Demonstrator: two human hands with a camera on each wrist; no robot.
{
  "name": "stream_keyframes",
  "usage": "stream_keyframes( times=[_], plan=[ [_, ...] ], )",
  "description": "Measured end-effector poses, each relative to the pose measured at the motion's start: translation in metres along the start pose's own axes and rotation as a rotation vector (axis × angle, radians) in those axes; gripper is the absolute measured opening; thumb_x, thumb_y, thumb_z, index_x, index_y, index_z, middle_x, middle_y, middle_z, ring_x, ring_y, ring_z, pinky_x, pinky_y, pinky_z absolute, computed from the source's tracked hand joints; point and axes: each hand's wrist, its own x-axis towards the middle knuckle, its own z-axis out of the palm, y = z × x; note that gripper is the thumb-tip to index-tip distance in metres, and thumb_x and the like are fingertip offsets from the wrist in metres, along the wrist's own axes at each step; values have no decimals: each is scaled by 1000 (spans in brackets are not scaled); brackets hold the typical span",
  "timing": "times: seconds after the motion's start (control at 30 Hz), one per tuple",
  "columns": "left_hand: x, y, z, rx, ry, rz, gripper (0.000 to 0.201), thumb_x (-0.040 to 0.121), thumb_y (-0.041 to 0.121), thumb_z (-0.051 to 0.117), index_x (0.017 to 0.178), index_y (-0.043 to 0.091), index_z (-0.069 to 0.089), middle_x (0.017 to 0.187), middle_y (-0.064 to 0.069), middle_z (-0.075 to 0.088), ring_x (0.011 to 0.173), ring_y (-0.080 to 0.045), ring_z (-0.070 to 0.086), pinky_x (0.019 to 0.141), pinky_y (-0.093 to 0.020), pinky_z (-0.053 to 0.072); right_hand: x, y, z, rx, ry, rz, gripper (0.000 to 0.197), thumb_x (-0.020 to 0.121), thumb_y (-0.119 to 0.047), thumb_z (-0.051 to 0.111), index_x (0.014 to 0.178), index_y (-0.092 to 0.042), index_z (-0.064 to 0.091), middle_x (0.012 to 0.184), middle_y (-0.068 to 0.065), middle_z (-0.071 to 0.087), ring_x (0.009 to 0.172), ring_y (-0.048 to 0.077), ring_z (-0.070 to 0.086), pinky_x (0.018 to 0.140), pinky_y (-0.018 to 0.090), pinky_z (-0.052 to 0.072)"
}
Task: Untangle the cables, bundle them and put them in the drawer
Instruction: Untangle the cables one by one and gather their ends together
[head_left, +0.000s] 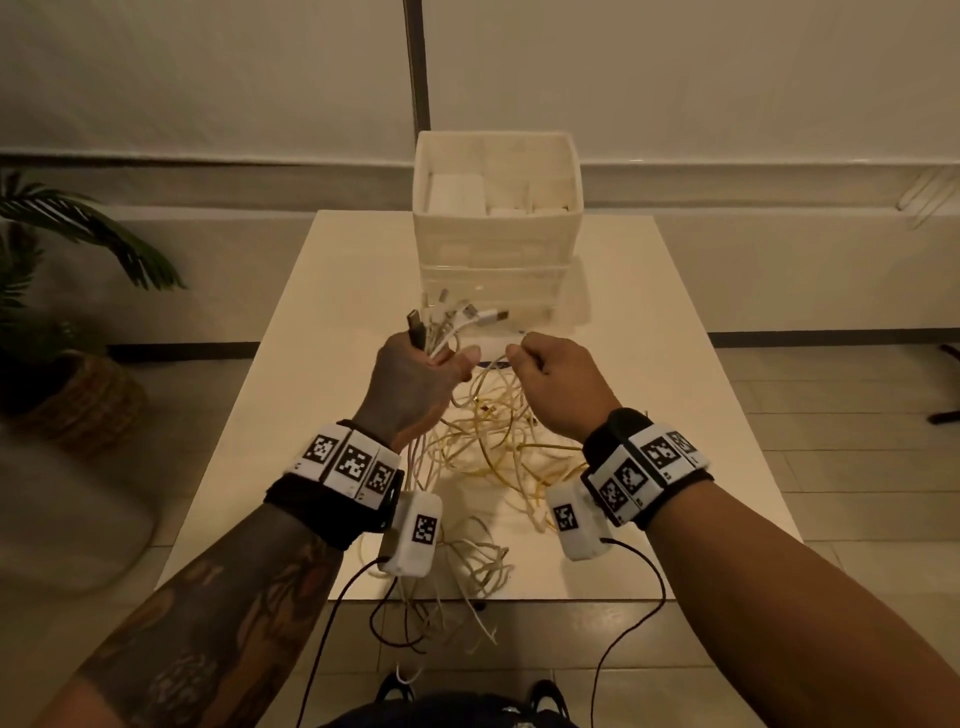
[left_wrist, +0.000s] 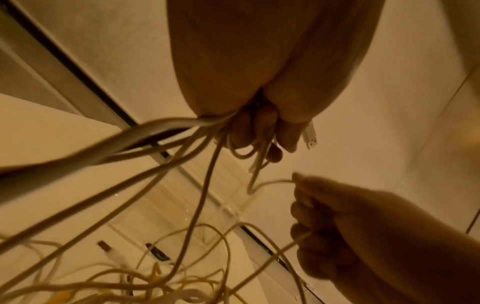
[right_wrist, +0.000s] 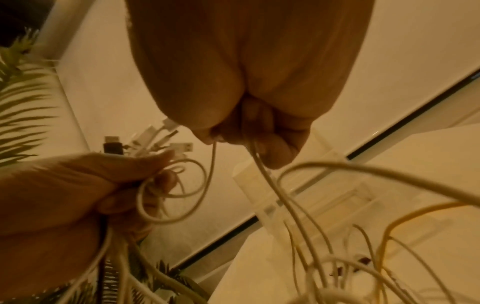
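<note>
A tangle of white and yellow cables (head_left: 498, 447) lies on the white table (head_left: 649, 389) and hangs over its near edge. My left hand (head_left: 415, 379) grips a bunch of cable ends (head_left: 452, 319), the USB plugs sticking up out of the fist. To its right, my right hand (head_left: 550, 374) pinches one white cable (right_wrist: 262, 170) that runs down into the tangle. Both hands are raised above the table, close together. A white drawer unit (head_left: 493, 254) stands behind them, with a clear drawer (head_left: 493, 291) at its bottom.
An open white bin (head_left: 496, 171) with white boxes tops the drawer unit. A potted palm (head_left: 57, 322) in a wicker basket stands on the floor to the left. Black wrist-camera leads (head_left: 623, 613) hang below my arms. A black stand foot (head_left: 948, 384) shows at far right.
</note>
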Motion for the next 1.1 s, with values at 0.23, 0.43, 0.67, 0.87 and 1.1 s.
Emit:
stream_keyframes(
  times=[0.23, 0.43, 0.67, 0.87, 1.1],
  plan=[
    [-1, -3, 5, -97, -130, 35, 15, 80, 18, 79, 90, 11, 71, 75, 7, 71, 66, 1, 64, 58, -13, 46, -1, -19, -7, 413, -282, 77, 31, 97, -10, 40, 67, -11, 46, 60, 1, 44, 52, 15, 37, 54, 33, 31],
    [-3, 5, 5, -302, -120, -24, 21, 88, 7, 68, 73, -5, 61, 57, -4, 59, 49, -12, 54, 49, -23, 43, -2, -21, -15, 210, -415, -54, 27, 101, -18, 47, 78, -19, 63, 67, -7, 54, 51, -1, 48, 57, 22, 39],
    [18, 17, -13, -334, 153, -88, 27, 76, 2, 71, 60, 15, 55, 63, -10, 54, 49, -15, 44, 49, -25, 36, -6, 17, 7, 5, -279, 18, 39, 101, -29, 47, 69, -12, 61, 60, -6, 54, 52, 3, 46, 59, 24, 37],
    [15, 14, -28, -230, 160, -39, 20, 82, 11, 70, 65, 12, 60, 65, -9, 59, 53, -16, 50, 54, -29, 43, -6, 38, 4, 118, -34, 210, 44, 101, -34, 45, 67, -7, 50, 60, 12, 56, 46, 20, 63, 45, 22, 44],
    [11, -2, -16, -125, 162, -78, 40, 80, 31, 75, 90, -7, 66, 82, -18, 68, 62, -20, 53, 60, -33, 45, 4, 8, -12, 818, 66, 445, 39, 102, -21, 43, 64, -12, 43, 57, 3, 30, 44, 18, 32, 42, 27, 37]
  ],
)
